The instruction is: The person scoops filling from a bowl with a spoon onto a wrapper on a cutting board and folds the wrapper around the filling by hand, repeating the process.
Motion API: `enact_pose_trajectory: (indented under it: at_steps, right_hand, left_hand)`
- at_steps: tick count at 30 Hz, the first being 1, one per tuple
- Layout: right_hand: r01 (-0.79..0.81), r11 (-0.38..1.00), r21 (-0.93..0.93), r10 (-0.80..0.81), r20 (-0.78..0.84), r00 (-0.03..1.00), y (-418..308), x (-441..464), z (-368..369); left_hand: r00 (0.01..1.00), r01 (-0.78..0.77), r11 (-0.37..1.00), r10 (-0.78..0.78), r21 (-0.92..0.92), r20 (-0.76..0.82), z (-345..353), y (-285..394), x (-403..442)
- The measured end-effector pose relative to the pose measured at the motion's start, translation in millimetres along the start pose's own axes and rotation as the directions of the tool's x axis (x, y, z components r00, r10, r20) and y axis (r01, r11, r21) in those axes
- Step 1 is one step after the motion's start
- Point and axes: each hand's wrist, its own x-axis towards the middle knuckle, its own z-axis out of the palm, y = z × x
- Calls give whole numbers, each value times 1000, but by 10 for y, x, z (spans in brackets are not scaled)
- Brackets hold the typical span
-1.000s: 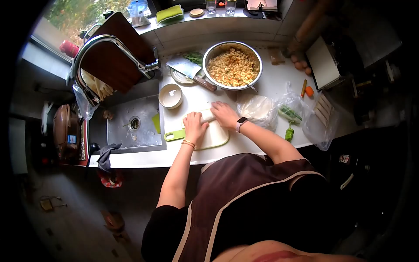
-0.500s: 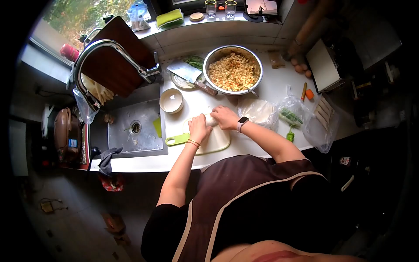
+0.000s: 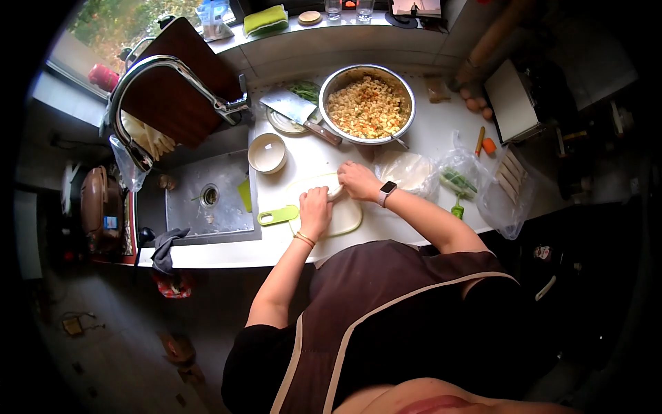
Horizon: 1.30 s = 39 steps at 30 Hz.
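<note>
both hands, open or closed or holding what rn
Left hand: curled on the white dough; gripping or pressing, can't tell.
Right hand: bent at the dough's other end; grip can't be told.

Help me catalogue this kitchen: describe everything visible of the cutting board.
The cutting board is pale, apparently plastic, with green edging and a green handle that has a slot. It lies flat on the white counter, handle toward the sink. The left hand and right hand, at a white lump over it, hide part of it; whether they touch it is unclear.
</note>
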Motion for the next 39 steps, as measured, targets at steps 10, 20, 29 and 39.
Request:
enact_pose_trajectory:
  at_steps: [10,20,29,39]
  right_hand:
    - [-154,875,459,272,-204,940,-390,-241,-299]
    - [-411,725,553,659,-383,647,-370,-1507,-1179]
    - [-442,441,781,885,-459,73,168,-3212,-1081]
    - [-528,179,830,889,-367,-276,1382,-4498,-893]
  left_hand:
    - [968,225,907,-168,-356,185,-224,-226,-145]
    - [687,725,-43,130,-688,715,-250,725,270]
    - [617,617,440,244,-653,748,362,2392,1108]
    - [772,-282,788,526,-548,358,1667,4186,1820]
